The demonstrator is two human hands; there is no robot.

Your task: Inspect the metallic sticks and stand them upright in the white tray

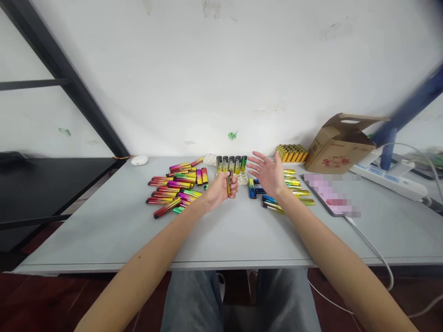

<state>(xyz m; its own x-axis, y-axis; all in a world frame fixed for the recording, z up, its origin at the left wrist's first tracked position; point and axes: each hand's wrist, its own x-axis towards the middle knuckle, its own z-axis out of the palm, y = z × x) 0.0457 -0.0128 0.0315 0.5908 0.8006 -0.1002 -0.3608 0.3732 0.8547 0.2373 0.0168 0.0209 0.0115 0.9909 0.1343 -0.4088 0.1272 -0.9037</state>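
Observation:
My left hand (220, 190) is closed around a lighter (229, 183), which stands upright in the fingers with its dark top up. My right hand (268, 173) is open, fingers spread, above the lighters on the right, and holds nothing. Behind my hands, a row of upright lighters (231, 162) stands in a white tray with round holes (242, 179). To the left lies a loose pile of shiny red, pink and green lighters (173, 186). Blue and yellow lighters (252, 188) lie under and around my right hand, which partly hides them.
A block of orange lighters (292, 153) stands near the wall beside an opened cardboard box (337, 150). On the right are a phone (327, 196) with a white cable and a power strip (389, 180). A white earbud case (139, 160) sits at the back left.

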